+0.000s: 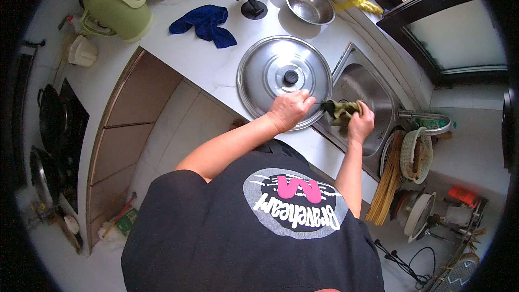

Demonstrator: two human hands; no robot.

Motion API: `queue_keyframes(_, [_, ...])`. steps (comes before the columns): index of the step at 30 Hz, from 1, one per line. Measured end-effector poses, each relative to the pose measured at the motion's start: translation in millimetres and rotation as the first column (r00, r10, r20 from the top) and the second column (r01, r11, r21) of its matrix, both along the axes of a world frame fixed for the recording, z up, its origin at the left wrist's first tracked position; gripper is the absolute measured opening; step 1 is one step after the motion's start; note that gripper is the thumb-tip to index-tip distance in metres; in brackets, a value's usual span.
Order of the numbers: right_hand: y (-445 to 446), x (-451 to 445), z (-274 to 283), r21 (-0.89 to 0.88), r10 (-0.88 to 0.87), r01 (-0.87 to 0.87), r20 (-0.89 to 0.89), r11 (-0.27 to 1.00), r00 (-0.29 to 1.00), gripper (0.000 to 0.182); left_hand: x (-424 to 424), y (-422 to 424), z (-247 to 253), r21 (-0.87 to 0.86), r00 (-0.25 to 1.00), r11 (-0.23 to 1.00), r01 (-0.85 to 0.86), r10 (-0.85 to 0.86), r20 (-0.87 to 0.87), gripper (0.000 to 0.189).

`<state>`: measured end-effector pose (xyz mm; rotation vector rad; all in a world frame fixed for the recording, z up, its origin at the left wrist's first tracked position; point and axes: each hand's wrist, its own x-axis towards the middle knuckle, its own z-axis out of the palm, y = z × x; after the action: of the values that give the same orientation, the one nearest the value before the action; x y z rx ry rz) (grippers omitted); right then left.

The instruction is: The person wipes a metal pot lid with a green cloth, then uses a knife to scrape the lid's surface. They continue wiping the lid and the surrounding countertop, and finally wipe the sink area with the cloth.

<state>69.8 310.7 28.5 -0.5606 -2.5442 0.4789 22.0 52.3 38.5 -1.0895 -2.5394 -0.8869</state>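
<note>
My right hand [361, 123] grips a crumpled olive-green cloth [344, 112] above the near side of the stainless-steel sink [375, 93]. Closed in a fist, my left hand [291, 108] is over the near edge of a large domed metal lid [259, 77] with a black knob. From that fist a thin dark object [319, 102] runs to the cloth; what it is cannot be made out, and its far end is hidden in the folds. The lid lies on the white marbled countertop [194, 63], beside the sink.
Behind the lid are a metal bowl [311, 5], a phone on a stand [254, 2] and a dark blue cloth [209, 24]. A green thermos jug [117, 8] stands at the left corner. Right of the sink are a faucet [429, 123], a plastic basket [417, 156] and a straw brush [387, 182].
</note>
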Motion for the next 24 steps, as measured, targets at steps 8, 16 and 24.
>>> queue_keyframes(8, [-74,18,44,0.13,0.414,-0.432,0.141,0.892,0.899,0.033,-7,11,10,-0.038,0.923,0.992,0.122,-0.128,-0.362,0.006])
queue_keyframes(16, [-31,42,27,-0.14,0.011,0.004,0.102,0.99,0.995,0.04,-56,-60,-36,0.164,0.846,0.852,-0.498,0.435,0.308,0.012])
queue_keyframes(24, [-73,29,16,-0.288,0.078,-0.075,-0.001,0.955,0.997,0.045,-98,-148,-93,0.091,0.607,0.633,-0.769,0.678,0.416,0.034])
